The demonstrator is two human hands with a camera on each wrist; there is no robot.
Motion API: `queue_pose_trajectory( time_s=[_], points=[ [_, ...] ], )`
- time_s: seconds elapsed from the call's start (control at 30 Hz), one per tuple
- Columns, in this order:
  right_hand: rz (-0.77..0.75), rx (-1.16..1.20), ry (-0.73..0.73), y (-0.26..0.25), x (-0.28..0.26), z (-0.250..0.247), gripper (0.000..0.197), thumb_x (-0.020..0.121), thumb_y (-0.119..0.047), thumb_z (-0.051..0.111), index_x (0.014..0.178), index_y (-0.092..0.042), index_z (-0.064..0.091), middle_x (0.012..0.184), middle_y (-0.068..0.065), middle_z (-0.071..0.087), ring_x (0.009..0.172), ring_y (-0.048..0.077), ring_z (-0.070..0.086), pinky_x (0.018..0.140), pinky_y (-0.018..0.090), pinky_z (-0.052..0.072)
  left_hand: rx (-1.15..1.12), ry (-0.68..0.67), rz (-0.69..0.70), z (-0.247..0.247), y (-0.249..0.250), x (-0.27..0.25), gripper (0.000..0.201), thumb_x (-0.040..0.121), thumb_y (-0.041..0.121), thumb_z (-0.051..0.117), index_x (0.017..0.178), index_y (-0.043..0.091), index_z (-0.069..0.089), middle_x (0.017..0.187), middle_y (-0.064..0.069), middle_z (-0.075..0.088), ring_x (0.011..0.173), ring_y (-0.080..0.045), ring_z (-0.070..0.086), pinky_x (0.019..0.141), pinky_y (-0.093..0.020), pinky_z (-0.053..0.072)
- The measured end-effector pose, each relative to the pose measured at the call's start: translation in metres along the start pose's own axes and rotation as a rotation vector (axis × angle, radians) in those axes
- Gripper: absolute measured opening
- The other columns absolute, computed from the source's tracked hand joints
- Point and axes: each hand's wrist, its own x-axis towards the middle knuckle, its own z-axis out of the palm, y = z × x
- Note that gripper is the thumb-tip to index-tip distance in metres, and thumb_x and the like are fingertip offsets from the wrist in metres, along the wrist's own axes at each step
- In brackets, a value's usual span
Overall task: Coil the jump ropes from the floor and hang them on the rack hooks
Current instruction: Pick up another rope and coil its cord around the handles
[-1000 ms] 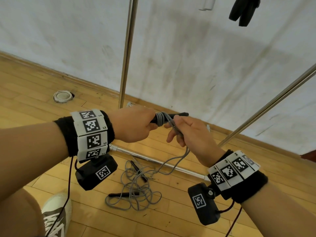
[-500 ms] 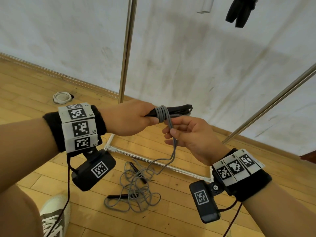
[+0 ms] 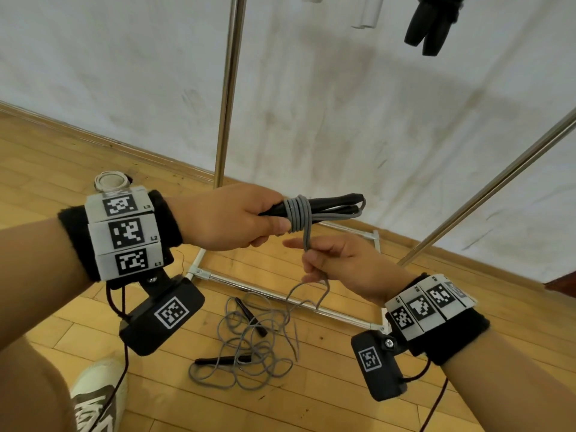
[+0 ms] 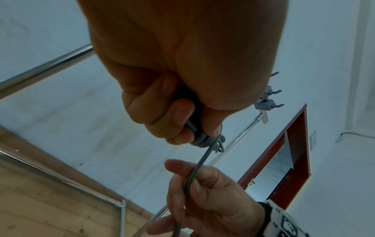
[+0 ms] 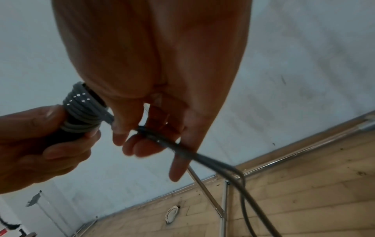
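- At nine o'clock in my head view, my left hand (image 3: 230, 218) is fisted around the black handles (image 3: 336, 203) of the jump rope (image 3: 298, 212), held level, with several grey turns wound tight around them just past my thumb.
- At the centre, a doubled grey strand drops from those turns straight down into my right hand (image 3: 346, 269).
- My right hand sits at five o'clock from the left one, close beneath it; its fingers (image 5: 140, 144) curl loosely around the strand, forefinger sticking out.
- Below my hands, at six o'clock, the slack trails to the floor (image 3: 46, 169), where a second rope (image 3: 246, 353) lies in a loose tangle with its handles beside the rack's bottom bar (image 3: 280, 294).
- At one o'clock, something black (image 3: 431, 23) hangs near the top edge; likely a rope already hung.
- I judge I'm mid-wrap on this rope. Next I need to carry the strand round the handles again, keeping tension so the turns don't slip, until the slack is used up.
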Motion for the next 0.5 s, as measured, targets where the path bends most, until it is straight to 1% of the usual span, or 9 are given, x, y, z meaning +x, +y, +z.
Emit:
queue_pose_trajectory(
  time_s=[0.07, 0.13, 0.2, 0.27, 0.33, 0.37, 0.4, 0.47, 0.5],
  points=[
    [0.011, 0.033, -0.013, 0.002, -0.002, -0.002, 0.024, 0.098, 0.002, 0.051, 0.093, -0.01, 0.071, 0.121, 0.0, 0.07, 0.096, 0.03, 0.065, 0.094, 0.044, 0.055, -0.001, -0.019, 0.023, 0.0, 0.002, -0.002, 0.017, 0.101, 0.028, 0.049, 0.085, 0.029, 0.055, 0.058, 0.009, 0.057, 0.051, -0.007, 0.048, 0.052, -0.023, 0.043],
    [-0.01, 0.037, -0.014, 0.003, -0.001, -0.002, 0.03, 0.095, 0.005, 0.054, 0.099, -0.018, 0.074, 0.116, 0.017, 0.069, 0.093, 0.024, 0.067, 0.093, 0.04, 0.056, -0.007, -0.049, 0.047, 0.001, 0.005, -0.004, 0.026, 0.102, 0.026, 0.049, 0.083, 0.042, 0.056, 0.059, 0.008, 0.057, 0.05, -0.006, 0.048, 0.051, -0.022, 0.043],
    [-0.005, 0.052, -0.014, 0.002, 0.0, 0.001, 0.033, 0.093, 0.001, 0.06, 0.098, -0.027, 0.076, 0.11, 0.025, 0.068, 0.087, 0.019, 0.068, 0.089, 0.04, 0.058, -0.019, -0.096, 0.055, 0.003, 0.008, -0.007, 0.024, 0.102, 0.025, 0.049, 0.085, 0.041, 0.056, 0.061, 0.007, 0.057, 0.052, -0.007, 0.049, 0.052, -0.023, 0.043],
    [0.037, 0.003, -0.016, 0.004, 0.003, 0.002, 0.033, 0.093, -0.009, 0.064, 0.093, -0.04, 0.077, 0.107, 0.014, 0.071, 0.081, 0.01, 0.068, 0.08, 0.035, 0.06, -0.015, -0.149, 0.055, 0.004, 0.01, -0.009, 0.013, 0.102, 0.026, 0.05, 0.091, 0.027, 0.056, 0.063, 0.005, 0.058, 0.054, -0.009, 0.05, 0.054, -0.024, 0.044],
    [0.054, -0.23, -0.027, 0.004, 0.006, 0.004, 0.02, 0.095, -0.031, 0.062, 0.097, -0.049, 0.071, 0.092, -0.015, 0.073, 0.075, -0.003, 0.064, 0.067, 0.017, 0.055, 0.007, -0.183, 0.044, 0.003, 0.011, -0.01, 0.012, 0.102, 0.026, 0.05, 0.092, 0.021, 0.055, 0.063, 0.005, 0.057, 0.055, -0.008, 0.05, 0.054, -0.021, 0.044],
    [0.051, -0.342, -0.017, 0.004, 0.007, 0.004, 0.014, 0.095, -0.041, 0.059, 0.099, -0.05, 0.069, 0.087, -0.025, 0.07, 0.075, -0.008, 0.062, 0.065, 0.013, 0.051, 0.007, -0.193, 0.037, 0.002, 0.011, -0.011, 0.012, 0.102, 0.025, 0.05, 0.093, 0.019, 0.055, 0.063, 0.005, 0.057, 0.054, -0.007, 0.05, 0.054, -0.019, 0.044],
    [0.032, -0.443, -0.001, 0.004, 0.008, 0.003, 0.014, 0.095, -0.047, 0.057, 0.098, -0.046, 0.07, 0.088, -0.025, 0.07, 0.079, -0.007, 0.063, 0.066, 0.014, 0.05, 0.003, -0.206, 0.036, 0.001, 0.011, -0.012, 0.012, 0.101, 0.025, 0.05, 0.094, 0.017, 0.056, 0.063, 0.006, 0.056, 0.054, -0.007, 0.049, 0.053, -0.018, 0.043],
    [0.014, -0.551, 0.012, 0.009, 0.008, -0.003, 0.026, 0.096, -0.045, 0.054, 0.093, -0.029, 0.074, 0.091, -0.007, 0.073, 0.086, 0.008, 0.067, 0.076, 0.03, 0.054, 0.007, -0.247, 0.031, 0.0, 0.011, -0.013, 0.012, 0.101, 0.025, 0.05, 0.095, 0.016, 0.055, 0.062, 0.006, 0.055, 0.054, -0.009, 0.048, 0.053, -0.019, 0.042],
    [0.043, -0.546, -0.011, 0.012, 0.008, -0.008, 0.027, 0.097, -0.039, 0.055, 0.096, -0.019, 0.073, 0.094, 0.002, 0.072, 0.089, 0.015, 0.068, 0.08, 0.034, 0.055, 0.018, -0.27, 0.022, 0.001, 0.01, -0.013, 0.011, 0.101, 0.026, 0.051, 0.093, 0.02, 0.055, 0.063, 0.006, 0.055, 0.055, -0.01, 0.048, 0.054, -0.02, 0.042]
  ],
)
